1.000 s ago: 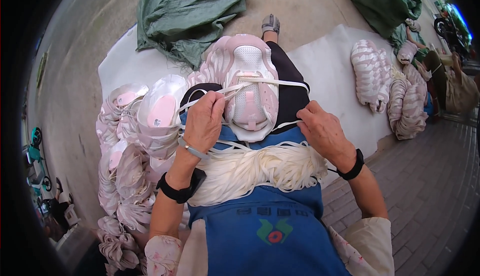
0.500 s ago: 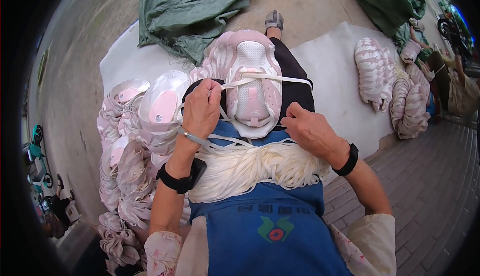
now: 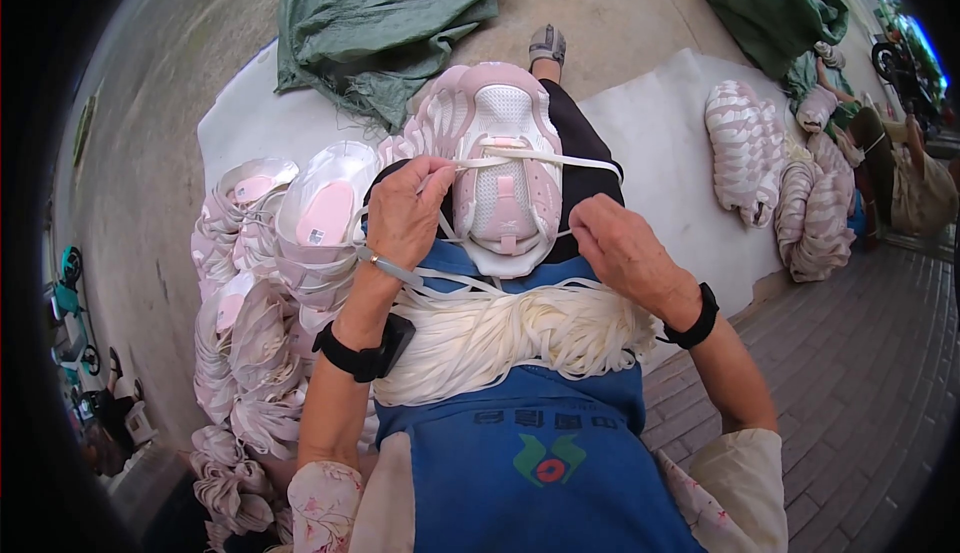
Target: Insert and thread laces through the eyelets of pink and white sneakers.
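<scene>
A pink and white shoe upper (image 3: 506,193) lies across my lap, its tongue and pink pull tabs facing up. One white shoelace (image 3: 575,161) crosses its throat, and its right part drapes over my dark trouser leg. My left hand (image 3: 405,208) is closed at the upper's left side, pinching the lace between thumb and finger. At the upper's right edge, my right hand (image 3: 632,258) is closed with fingertips together; a thin pale strand shows beside them, but what they grip is unclear. A thick bundle of cream laces (image 3: 520,338) rests on my blue apron (image 3: 540,493).
Stacked pink and white uppers (image 3: 265,333) stand to my left, and more nested uppers (image 3: 745,148) lie on the white sheet (image 3: 655,163) at right. Green sacks (image 3: 390,28) are ahead. Another person (image 3: 915,188) sits at far right.
My right hand has shifted slightly up and turned beside the upper, and a thin strand now shows at its fingertips. My left hand still pinches the lace, moved slightly right.
</scene>
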Demonstrator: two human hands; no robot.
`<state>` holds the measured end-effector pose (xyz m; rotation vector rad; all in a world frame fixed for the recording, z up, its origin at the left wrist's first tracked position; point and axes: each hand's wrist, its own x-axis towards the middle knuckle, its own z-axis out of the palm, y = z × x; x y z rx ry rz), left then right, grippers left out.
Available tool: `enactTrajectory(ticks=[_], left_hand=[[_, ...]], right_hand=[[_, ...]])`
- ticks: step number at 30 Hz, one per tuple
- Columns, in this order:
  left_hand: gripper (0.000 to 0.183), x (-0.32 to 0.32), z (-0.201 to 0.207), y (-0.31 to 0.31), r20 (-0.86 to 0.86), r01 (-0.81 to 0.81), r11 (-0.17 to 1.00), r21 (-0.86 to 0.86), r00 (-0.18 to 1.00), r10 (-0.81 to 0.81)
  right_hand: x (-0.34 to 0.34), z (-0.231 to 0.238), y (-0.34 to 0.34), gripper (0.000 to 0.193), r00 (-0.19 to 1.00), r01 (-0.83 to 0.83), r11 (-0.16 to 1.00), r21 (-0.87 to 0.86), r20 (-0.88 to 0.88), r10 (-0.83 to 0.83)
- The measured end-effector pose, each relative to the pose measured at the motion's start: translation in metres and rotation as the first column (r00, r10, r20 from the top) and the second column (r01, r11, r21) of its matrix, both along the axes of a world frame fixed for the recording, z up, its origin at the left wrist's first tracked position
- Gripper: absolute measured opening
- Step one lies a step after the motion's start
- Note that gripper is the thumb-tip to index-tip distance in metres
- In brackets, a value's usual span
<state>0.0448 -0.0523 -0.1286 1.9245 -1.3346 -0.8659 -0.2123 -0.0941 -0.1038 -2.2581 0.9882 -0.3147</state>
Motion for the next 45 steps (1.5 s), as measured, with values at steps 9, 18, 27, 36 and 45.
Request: enactTrajectory(ticks=[9, 18, 27, 36, 45], left_hand=[[0.021, -0.004, -0.003, -0.015, 0.000, 0.045, 0.980, -0.193, 0.999, -0.045], [0.021, 0.010, 0.002, -0.029, 0.063, 0.174, 0.982, -0.080, 0.984, -0.169], [0.021, 0.006, 0.001, -0.035, 0.202, 0.207, 0.967, -0.146, 0.963, -0.176], [0.025, 0.006, -0.008, -0.033, 0.059, 0.157, 0.985, -0.065, 0.986, -0.154], [0.025, 0.006, -0.015, -0.032, -0.025, 0.075, 0.997, -0.027, 0.997, -0.075]], right_hand=[[0.029, -0.005, -0.045, 0.008, 0.972, 0.162, 0.987, 0.023, 0.167, -0.163], [0.041, -0.006, -0.055, 0.012, 0.986, 0.119, 0.992, 0.042, 0.110, -0.123], [0.060, 0.013, -0.059, 0.015, 0.984, 0.013, 0.991, -0.135, -0.175, -0.036], [0.062, 0.010, -0.066, 0.017, 0.977, -0.034, 0.991, -0.126, -0.211, 0.006], [0.060, 0.007, -0.075, 0.020, 0.982, 0.175, 0.963, 0.206, -0.112, -0.154]])
